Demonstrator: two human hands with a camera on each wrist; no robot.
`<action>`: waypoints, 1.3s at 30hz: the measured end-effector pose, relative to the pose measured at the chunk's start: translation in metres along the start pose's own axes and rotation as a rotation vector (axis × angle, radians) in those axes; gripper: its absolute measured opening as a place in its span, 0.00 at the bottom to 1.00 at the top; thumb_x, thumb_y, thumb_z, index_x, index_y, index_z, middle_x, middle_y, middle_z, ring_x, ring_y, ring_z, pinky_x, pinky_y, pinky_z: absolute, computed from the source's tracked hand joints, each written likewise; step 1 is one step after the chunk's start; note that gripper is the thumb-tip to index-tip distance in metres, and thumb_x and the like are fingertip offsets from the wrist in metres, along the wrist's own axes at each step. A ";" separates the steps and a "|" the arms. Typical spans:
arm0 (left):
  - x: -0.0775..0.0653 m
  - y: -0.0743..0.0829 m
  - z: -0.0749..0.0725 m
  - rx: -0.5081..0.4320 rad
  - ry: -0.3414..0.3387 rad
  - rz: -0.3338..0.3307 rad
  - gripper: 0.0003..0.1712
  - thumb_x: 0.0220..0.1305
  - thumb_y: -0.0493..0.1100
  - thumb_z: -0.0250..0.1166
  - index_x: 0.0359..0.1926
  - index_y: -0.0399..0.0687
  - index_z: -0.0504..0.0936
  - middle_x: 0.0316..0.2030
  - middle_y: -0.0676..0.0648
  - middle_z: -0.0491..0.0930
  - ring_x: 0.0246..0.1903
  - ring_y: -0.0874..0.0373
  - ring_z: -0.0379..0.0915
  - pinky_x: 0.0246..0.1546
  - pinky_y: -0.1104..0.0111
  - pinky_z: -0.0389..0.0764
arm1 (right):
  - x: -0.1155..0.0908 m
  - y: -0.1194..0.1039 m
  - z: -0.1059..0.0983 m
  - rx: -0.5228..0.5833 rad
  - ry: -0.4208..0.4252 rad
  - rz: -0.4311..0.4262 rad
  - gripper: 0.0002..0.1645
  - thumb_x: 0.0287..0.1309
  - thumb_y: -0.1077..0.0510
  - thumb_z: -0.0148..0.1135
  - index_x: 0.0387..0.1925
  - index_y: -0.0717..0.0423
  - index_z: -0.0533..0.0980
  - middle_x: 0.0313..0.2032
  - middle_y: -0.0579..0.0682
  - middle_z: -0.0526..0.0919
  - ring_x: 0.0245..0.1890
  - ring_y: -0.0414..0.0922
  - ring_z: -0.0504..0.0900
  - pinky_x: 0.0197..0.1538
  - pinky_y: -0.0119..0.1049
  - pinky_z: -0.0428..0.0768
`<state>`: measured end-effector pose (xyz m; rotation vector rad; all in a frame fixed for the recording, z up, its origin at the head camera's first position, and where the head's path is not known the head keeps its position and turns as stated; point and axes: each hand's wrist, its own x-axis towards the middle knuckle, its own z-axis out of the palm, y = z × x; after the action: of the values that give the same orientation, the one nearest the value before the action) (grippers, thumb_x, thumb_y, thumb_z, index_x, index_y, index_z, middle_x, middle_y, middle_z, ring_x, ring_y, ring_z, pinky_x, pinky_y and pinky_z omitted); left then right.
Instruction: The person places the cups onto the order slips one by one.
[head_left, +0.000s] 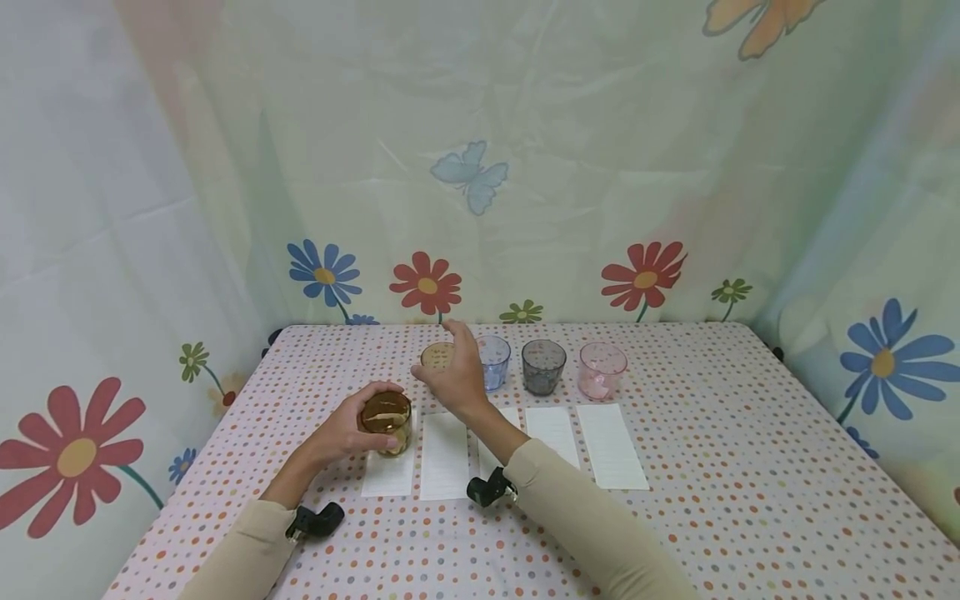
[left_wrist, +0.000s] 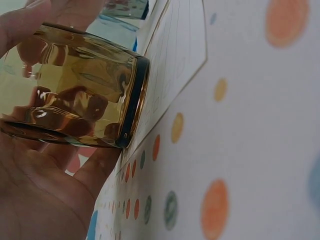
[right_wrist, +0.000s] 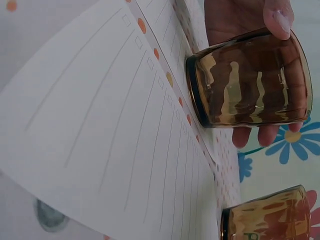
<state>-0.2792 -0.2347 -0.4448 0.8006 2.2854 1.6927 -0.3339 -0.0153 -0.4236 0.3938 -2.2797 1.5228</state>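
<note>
My left hand (head_left: 341,427) grips an amber glass (head_left: 387,408) from its left side, thumb in front and fingers behind. The glass is upright, its base right at the leftmost lined paper sheet (head_left: 386,477); the left wrist view shows its thick dark base (left_wrist: 134,102) close over that sheet. My right hand (head_left: 461,379) reaches to the back row, thumb and fingers spread apart. Beside it stands a second amber glass (head_left: 435,357), partly hidden by the hand. In the right wrist view this second glass (right_wrist: 270,217) appears at the lower right, with no fingers visible around it.
Right of my right hand stand a blue glass (head_left: 495,367), a grey glass (head_left: 543,367) and a pink glass (head_left: 602,373). Several paper sheets (head_left: 611,446) lie in a row before them on the dotted tablecloth (head_left: 720,483). A flowered curtain (head_left: 555,208) hangs behind.
</note>
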 end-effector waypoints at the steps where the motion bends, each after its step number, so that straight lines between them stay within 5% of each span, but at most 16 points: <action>1: 0.000 0.000 0.000 0.001 0.002 -0.001 0.44 0.58 0.38 0.74 0.72 0.37 0.63 0.62 0.36 0.74 0.62 0.37 0.72 0.61 0.51 0.77 | -0.001 0.000 0.001 -0.003 -0.006 -0.001 0.51 0.48 0.52 0.79 0.71 0.53 0.64 0.71 0.51 0.68 0.71 0.51 0.66 0.69 0.54 0.69; 10: 0.000 -0.001 0.001 -0.007 -0.004 0.009 0.42 0.58 0.38 0.73 0.71 0.41 0.64 0.62 0.37 0.74 0.62 0.39 0.72 0.58 0.60 0.78 | -0.004 0.003 0.004 -0.008 -0.034 0.010 0.53 0.51 0.54 0.78 0.75 0.55 0.60 0.75 0.56 0.61 0.75 0.53 0.60 0.72 0.54 0.65; 18: 0.000 0.000 0.001 0.013 -0.003 0.019 0.43 0.59 0.38 0.73 0.72 0.39 0.63 0.63 0.38 0.74 0.62 0.38 0.72 0.62 0.47 0.74 | -0.012 0.001 0.001 0.005 -0.038 0.025 0.52 0.54 0.51 0.74 0.75 0.52 0.59 0.77 0.54 0.58 0.77 0.53 0.55 0.73 0.56 0.62; 22: 0.000 -0.001 0.001 0.019 -0.001 0.024 0.44 0.58 0.38 0.73 0.72 0.36 0.62 0.63 0.38 0.74 0.62 0.39 0.72 0.62 0.44 0.73 | -0.014 -0.001 0.000 0.018 -0.022 0.035 0.52 0.53 0.55 0.75 0.75 0.53 0.59 0.77 0.55 0.59 0.75 0.55 0.59 0.71 0.58 0.65; 30: -0.001 -0.002 0.001 0.008 0.007 0.025 0.41 0.58 0.37 0.73 0.70 0.46 0.66 0.62 0.37 0.74 0.62 0.40 0.72 0.62 0.43 0.73 | -0.018 -0.003 -0.001 -0.065 -0.012 0.045 0.49 0.57 0.56 0.71 0.75 0.55 0.58 0.75 0.56 0.61 0.71 0.57 0.66 0.70 0.54 0.68; 39: 0.002 -0.002 0.000 0.026 0.002 0.029 0.44 0.58 0.37 0.74 0.71 0.36 0.63 0.62 0.36 0.74 0.61 0.36 0.72 0.61 0.46 0.75 | -0.023 -0.005 -0.010 -0.017 0.005 0.100 0.44 0.58 0.54 0.69 0.73 0.60 0.63 0.63 0.61 0.75 0.60 0.57 0.77 0.61 0.54 0.76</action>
<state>-0.2814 -0.2347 -0.4467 0.8415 2.3130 1.6797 -0.3094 -0.0078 -0.4267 0.2745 -2.3386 1.5493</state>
